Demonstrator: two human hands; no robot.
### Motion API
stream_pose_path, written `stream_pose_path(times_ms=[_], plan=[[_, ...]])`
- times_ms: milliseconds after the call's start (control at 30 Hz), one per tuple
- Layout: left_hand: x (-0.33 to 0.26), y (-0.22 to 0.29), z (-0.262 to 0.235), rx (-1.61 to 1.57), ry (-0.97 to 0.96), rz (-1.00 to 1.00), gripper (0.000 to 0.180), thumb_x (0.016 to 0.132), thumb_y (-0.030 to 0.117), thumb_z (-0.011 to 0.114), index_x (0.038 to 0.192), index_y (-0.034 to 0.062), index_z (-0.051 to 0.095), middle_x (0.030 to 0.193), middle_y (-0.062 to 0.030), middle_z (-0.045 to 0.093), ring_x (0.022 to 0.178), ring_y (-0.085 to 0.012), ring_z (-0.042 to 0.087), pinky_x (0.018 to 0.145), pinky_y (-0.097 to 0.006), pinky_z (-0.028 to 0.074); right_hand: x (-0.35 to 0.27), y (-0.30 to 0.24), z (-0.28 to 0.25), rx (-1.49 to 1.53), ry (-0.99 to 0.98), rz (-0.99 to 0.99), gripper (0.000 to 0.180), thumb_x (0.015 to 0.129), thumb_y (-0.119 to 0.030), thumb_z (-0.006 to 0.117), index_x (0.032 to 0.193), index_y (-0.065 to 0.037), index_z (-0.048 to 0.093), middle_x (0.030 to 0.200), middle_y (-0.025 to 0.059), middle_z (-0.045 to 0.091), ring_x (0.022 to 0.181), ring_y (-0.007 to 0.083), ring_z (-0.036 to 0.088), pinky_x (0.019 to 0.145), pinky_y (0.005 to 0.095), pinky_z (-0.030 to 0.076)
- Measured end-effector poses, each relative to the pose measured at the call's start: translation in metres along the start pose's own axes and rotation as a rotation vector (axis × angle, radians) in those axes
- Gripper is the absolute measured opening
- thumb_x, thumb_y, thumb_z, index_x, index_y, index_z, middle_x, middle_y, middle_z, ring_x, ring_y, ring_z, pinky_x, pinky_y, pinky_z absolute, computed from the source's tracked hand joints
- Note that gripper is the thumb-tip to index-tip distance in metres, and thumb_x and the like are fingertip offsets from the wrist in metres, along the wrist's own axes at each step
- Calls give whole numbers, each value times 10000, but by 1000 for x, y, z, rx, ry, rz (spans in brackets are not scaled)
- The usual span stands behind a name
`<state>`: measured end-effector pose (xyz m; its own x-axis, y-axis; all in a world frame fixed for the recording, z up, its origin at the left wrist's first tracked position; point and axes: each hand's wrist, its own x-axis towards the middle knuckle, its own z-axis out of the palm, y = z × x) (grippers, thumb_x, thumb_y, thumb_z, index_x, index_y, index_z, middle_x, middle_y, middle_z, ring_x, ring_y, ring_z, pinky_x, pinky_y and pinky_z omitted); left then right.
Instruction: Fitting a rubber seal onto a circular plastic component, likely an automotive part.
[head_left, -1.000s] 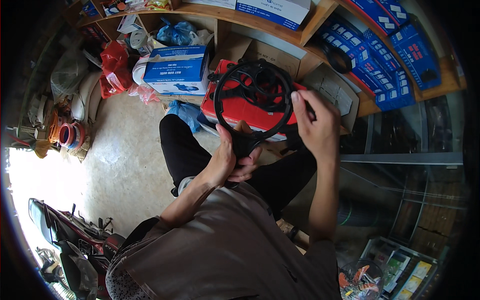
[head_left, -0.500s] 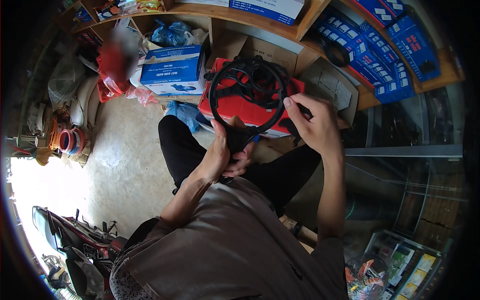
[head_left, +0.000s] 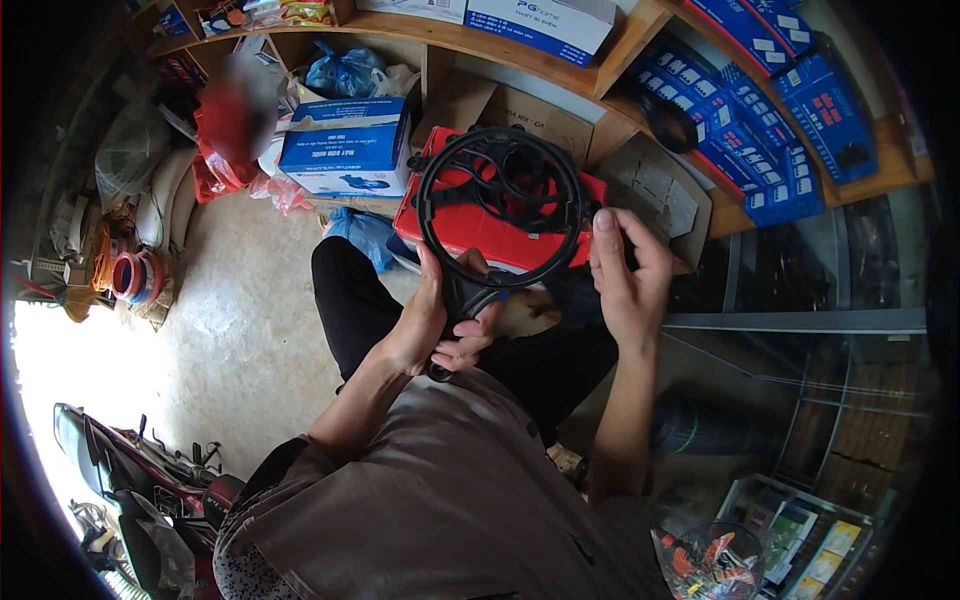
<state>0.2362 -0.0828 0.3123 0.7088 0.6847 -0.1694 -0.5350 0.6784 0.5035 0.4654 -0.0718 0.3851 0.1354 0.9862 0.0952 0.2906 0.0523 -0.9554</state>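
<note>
My left hand [head_left: 425, 325] is closed around the narrow lower part of a black round ring frame [head_left: 432, 232], its thumb along the frame's side. The ring stands up in front of me, tilted, with small lugs on its rim. Beside its right edge, my right hand [head_left: 632, 270] has its thumb up and its fingers curled in. The thumb tip is close to a rim lug; I cannot tell whether they touch. Behind the ring, a red box [head_left: 408, 222] bears a tangle of black ring-shaped parts [head_left: 525, 165], partly seen through the frame.
A blue and white box [head_left: 340, 150] stands left of the red one, near blue plastic bags [head_left: 358, 232]. Wooden shelving [head_left: 635, 45] with blue packages curves across the back. At right is a glass case [head_left: 800, 320]; a motorbike [head_left: 150, 500] stands at lower left.
The ring frame has shifted slightly down and right. My right hand has moved right and a little down, its thumb coming off the ring's edge. My left hand keeps its grip.
</note>
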Motion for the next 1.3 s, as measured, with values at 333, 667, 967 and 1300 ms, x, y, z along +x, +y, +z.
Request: stream_pose_path(times_ms=[333, 667, 967, 1300], plan=[[-3, 24, -13, 278, -23, -47, 828, 1038, 738, 261, 1197, -34, 514, 763, -141, 574, 426, -153, 492, 348, -262, 440, -12, 10, 19, 71, 181, -18, 346, 1071, -255, 658, 1185, 64, 726, 800, 25, 651, 533, 63, 548, 496, 236, 439], [-28, 114, 33, 688, -102, -198, 765, 1095, 605, 331, 1523, -22, 430, 1240, -184, 705, 642, -169, 690, 612, -322, 651, -6, 23, 62, 622, 319, 197, 276, 1036, -248, 709, 1154, -1, 751, 911, 72, 761, 490, 33, 490, 386, 199, 293], [10, 69, -12, 534, -242, 678, 673, 1050, 474, 384, 1001, -94, 740, 1067, -172, 627, 1026, -271, 622, 988, -352, 441, -8, -5, 74, 579, 260, 115, 259, 1010, -227, 737, 1072, 23, 767, 1034, 121, 784, 518, 54, 553, 367, 208, 287], [31, 92, -19, 526, -595, 643, 647, 1016, 452, 344, 762, -18, 709, 786, -122, 589, 796, -271, 546, 806, -395, 455, -36, -26, 81, 511, 360, -2, 325, 1058, -233, 657, 1186, 59, 721, 1098, 177, 767, 534, 77, 575, 358, 190, 270]])
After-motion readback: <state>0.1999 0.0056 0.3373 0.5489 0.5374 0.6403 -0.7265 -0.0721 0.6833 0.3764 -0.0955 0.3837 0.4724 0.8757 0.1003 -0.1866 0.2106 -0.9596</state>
